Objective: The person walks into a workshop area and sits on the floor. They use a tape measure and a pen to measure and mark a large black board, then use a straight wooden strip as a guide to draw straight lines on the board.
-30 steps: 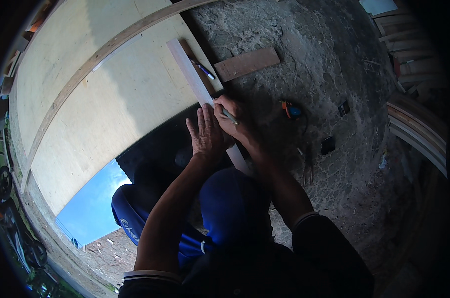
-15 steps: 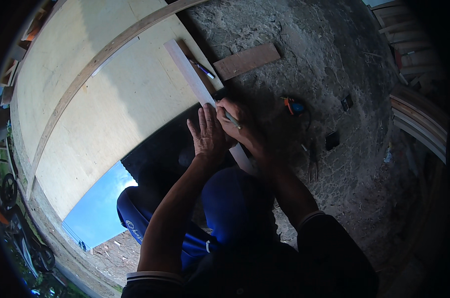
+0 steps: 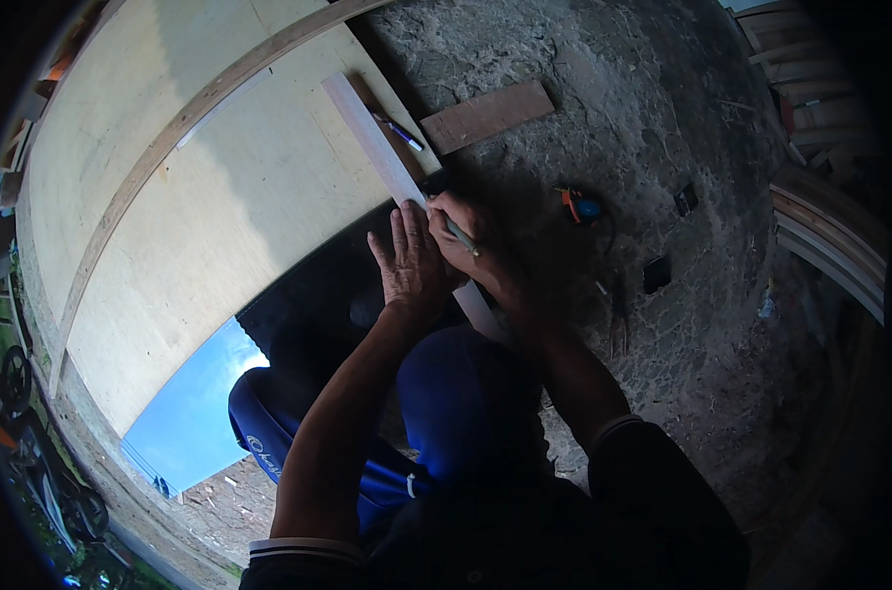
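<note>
Wood in a long pale strip point(image 3: 367, 143) runs slantwise through the middle of the frame, its upper part over the plywood sheet point(image 3: 220, 187) and its lower end beside a blue-trousered knee point(image 3: 466, 393). Lying across the sheet's edge, it probably gets support from the plywood at its far end, while the near part sits within easy reach of both hands.

At the centre of the frame, the left hand point(image 3: 410, 264) lies palm down on the strip with its fingers fanned apart, a hold that looks meant to stop the wood sliding. Just right of it, touching or nearly so, the right hand point(image 3: 466, 234) pinches a green pencil point(image 3: 461, 237) between curled fingers. Its point is aimed at the strip's right edge, low and close, likely for control; whether it touches the wood I cannot tell.

A purple pen point(image 3: 401, 135) lies right of the strip's upper part, apart from both hands but near enough to pick up. A brown board point(image 3: 488, 116) lies at upper centre, and an orange-and-blue tape measure point(image 3: 581, 207) rests on the ground right of centre, out of the way.
</note>
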`<state>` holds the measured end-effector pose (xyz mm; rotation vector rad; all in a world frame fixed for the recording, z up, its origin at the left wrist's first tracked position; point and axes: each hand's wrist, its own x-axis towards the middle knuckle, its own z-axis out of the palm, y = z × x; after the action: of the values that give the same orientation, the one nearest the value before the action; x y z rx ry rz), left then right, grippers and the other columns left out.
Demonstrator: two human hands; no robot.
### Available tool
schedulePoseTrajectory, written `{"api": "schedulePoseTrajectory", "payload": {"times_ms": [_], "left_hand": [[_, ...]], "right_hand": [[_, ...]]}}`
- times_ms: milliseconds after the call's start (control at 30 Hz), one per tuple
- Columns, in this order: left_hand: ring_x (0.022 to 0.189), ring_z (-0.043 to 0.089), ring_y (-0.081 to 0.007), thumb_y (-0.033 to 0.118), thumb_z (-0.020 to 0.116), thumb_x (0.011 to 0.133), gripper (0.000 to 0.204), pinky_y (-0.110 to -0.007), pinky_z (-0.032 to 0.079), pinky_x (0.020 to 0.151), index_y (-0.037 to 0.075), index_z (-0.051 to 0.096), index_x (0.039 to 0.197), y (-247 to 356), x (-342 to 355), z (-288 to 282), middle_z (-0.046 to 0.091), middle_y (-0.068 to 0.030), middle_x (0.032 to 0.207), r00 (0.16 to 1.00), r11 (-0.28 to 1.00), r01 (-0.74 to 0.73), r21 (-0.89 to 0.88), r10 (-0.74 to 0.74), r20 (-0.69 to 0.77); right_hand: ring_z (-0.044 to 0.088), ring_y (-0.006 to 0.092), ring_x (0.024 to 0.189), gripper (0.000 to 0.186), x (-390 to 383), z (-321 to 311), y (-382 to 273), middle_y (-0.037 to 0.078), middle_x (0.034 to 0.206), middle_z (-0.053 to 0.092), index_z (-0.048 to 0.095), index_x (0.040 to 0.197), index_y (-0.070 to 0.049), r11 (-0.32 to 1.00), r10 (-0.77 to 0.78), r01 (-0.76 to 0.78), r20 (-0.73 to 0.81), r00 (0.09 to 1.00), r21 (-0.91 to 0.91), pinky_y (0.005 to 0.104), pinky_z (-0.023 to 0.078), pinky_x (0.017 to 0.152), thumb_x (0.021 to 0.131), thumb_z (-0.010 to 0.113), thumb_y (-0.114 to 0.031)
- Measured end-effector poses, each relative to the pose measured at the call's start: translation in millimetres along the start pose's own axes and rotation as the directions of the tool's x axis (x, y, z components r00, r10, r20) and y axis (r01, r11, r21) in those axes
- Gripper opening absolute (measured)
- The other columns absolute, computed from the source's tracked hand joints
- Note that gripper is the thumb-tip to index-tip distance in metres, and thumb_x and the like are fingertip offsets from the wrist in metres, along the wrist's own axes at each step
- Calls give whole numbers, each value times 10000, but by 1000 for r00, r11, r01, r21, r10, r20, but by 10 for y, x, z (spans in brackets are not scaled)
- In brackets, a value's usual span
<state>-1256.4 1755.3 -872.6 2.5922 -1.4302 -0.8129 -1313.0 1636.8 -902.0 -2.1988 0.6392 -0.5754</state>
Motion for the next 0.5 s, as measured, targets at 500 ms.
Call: {"api": "schedulePoseTrajectory", "payload": {"times_ms": [500], "left_hand": [[1559, 25, -416, 572, 707, 858, 1129, -735, 56, 1162, -7, 84, 1601, 61, 17, -56, 29, -270, 1662, 998, 999, 25, -43, -22, 67]], "right_hand": [[704, 367, 746, 72, 20, -110, -76, 159, 796, 687, 663, 966, -79, 993, 105, -102, 41, 994, -53, 429, 570, 647, 920, 651, -133]]}}
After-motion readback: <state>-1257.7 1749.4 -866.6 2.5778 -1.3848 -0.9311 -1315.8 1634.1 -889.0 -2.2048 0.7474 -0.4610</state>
